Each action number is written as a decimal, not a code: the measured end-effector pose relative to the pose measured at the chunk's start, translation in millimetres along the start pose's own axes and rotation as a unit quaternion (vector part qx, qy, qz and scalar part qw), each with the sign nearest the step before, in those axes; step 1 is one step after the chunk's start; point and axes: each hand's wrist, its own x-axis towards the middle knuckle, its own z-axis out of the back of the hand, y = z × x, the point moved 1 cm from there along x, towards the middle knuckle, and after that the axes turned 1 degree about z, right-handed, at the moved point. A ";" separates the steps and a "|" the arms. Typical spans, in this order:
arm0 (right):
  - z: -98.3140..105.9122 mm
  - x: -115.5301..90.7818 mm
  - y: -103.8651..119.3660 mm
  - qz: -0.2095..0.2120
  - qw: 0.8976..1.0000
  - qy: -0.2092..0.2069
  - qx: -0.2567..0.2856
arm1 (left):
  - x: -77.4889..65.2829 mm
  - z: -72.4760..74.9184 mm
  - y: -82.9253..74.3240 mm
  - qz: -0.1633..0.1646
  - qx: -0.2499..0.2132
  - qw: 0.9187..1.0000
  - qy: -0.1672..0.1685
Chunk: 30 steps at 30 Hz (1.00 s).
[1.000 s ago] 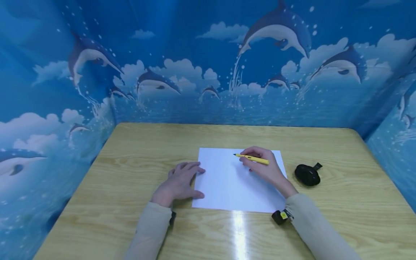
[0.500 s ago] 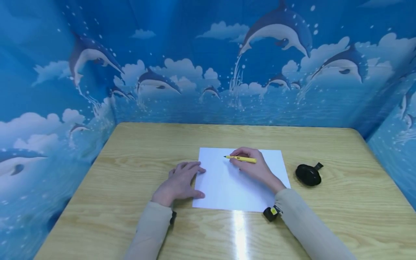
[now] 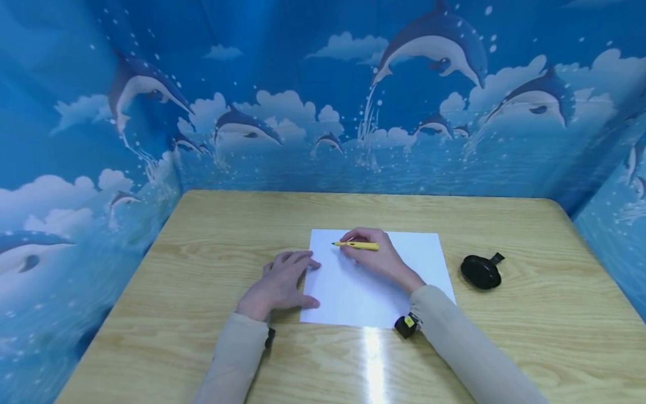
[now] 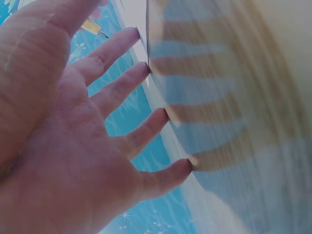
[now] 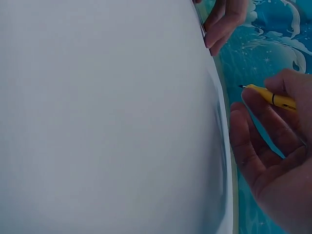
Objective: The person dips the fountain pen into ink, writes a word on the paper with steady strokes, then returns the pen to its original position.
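A white sheet of paper lies on the wooden table, and no marks on it can be made out. My right hand pinches a yellow pen between thumb and fingers over the upper left part of the sheet. The pen's dark tip points left; in the right wrist view the yellow pen looks raised off the paper. My left hand rests at the sheet's left edge with spread fingers. In the left wrist view its fingertips touch the surface.
A small black dish-like object with a short tab sits on the table right of the paper. Black wrist cameras are strapped at both cuffs. A blue dolphin-print curtain hangs behind the table and along its sides.
My right hand has slid left across the paper with the pen, from near its upper right to its upper left. My left hand has stayed in place.
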 end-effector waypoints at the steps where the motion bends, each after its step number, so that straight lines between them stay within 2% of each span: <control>1: -1.2 1.4 0.0 0.002 1.000 0.003 -0.003 | 0.0 -0.1 0.0 0.001 0.000 1.000 0.000; 21: -13.7 13.6 0.3 0.020 0.999 0.033 -0.036 | 1.2 1.8 -0.2 0.003 -0.006 1.000 0.001; 30: -16.1 16.4 3.0 0.018 0.997 0.031 -0.070 | 1.0 1.5 -1.7 0.001 -0.006 1.000 0.000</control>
